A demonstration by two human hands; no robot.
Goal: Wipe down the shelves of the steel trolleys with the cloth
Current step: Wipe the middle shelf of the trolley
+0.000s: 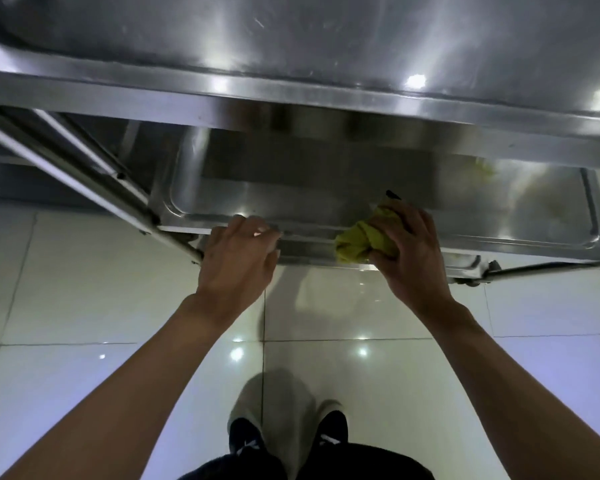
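Cloth [364, 242], yellow-green and crumpled, clenched in right hand [407, 254]; left hand [238, 259] fingers grip shelf [499, 216] rim.

Head-worn view, steeply downward, close over trolley [326, 109] shelves, edges perhaps distorted.

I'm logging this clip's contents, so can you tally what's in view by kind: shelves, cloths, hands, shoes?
Steel trolley shelves: 2, the top shelf and the lower shelf
Yellow cloth: 1
Hands: 2, the left hand gripping the lower shelf's front rim, the right hand holding the cloth
Black shoes: 2, one and another
Total: 7
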